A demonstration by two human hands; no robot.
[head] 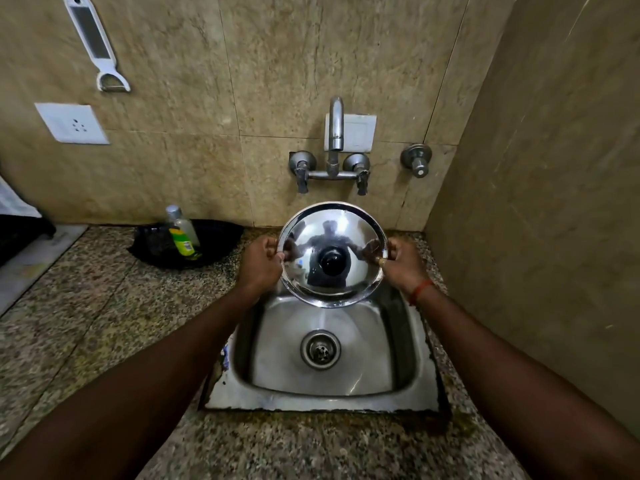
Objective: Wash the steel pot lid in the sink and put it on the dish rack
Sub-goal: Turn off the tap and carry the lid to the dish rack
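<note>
Grips the steel pot lid (332,226) by the rim with both hands, in the air over the 12 o'clock end of the steel sink (322,403), below the faucet (335,133). Pinches the rim at 9 o'clock with the left hand (261,261): thumb on the near face, other fingers curled close together behind the edge. Pinches the rim at 3 o'clock with the right hand (403,265) in the same way, fingers bunched, a ring (381,261) on one of them and a red thread band (420,292) at the wrist. Holds the lid tilted, with its domed top and black knob (331,261) facing the camera and its lower edge hanging above the basin, apart from the drain (320,348) at the basin's centre.

On the tiled wall at 12 o'clock of the sink: the faucet with two tap handles, a white switch plate (362,131) behind its spout. At 1 o'clock, a separate wall valve (417,161).

On the granite counter (104,306) at 10 o'clock of the sink: a black tray (218,237) with a clear bottle (181,233), green-labelled, in it. Cannot tell what the bottle contains.

Higher on the wall at 10 to 11 o'clock: a white socket (72,123) and, above it, a hanging white peeler (93,43).
</note>
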